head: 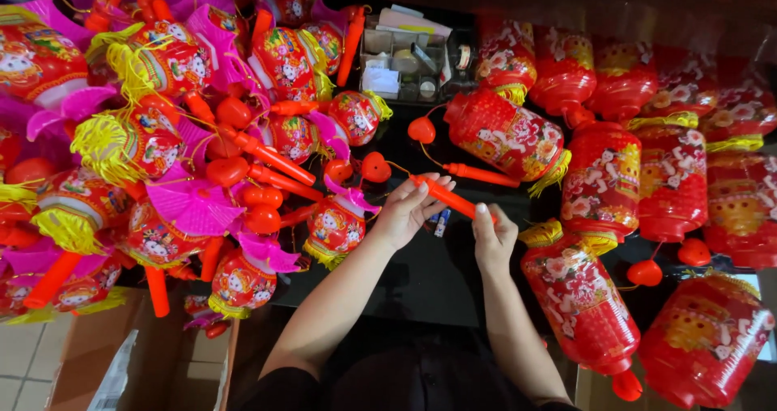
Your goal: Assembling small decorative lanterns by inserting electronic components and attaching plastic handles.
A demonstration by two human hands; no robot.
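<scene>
1. both hands are on one orange handle stick (453, 200), held over the dark table (421, 281) about mid-frame.
2. left hand (407, 209) pinches the upper end of the stick with its fingertips; right hand (492, 237) is clamped round the lower end, thumb on top.
3. a thin cord runs from the stick's upper end to a small red heart piece (375, 167) just above my left hand, so that end looks already strung.
4. the stick isn't visibly joined to a lantern body; can't tell which one it belongs to.
5. looks done, to my left: a big pile of small lanterns (162, 136) with magenta fans, yellow tassels and orange sticks on them, stacked and overlapping.
6. to my right: rows of larger red cylinder lanterns (623, 176). the one (506, 136) nearest above my hands has a stick and a heart beside it; for several others i can't see a stick.
7. small blue-and-white items (439, 222) lie on the table between my hands, too small to identify.
8. clear organiser tray (405, 63) of small bits sits at the far edge; cardboard box (137, 354) is below the table at lower left.
9. my read: well into the batch, this stick mid-assembly, right-side lot possibly still pending.
</scene>
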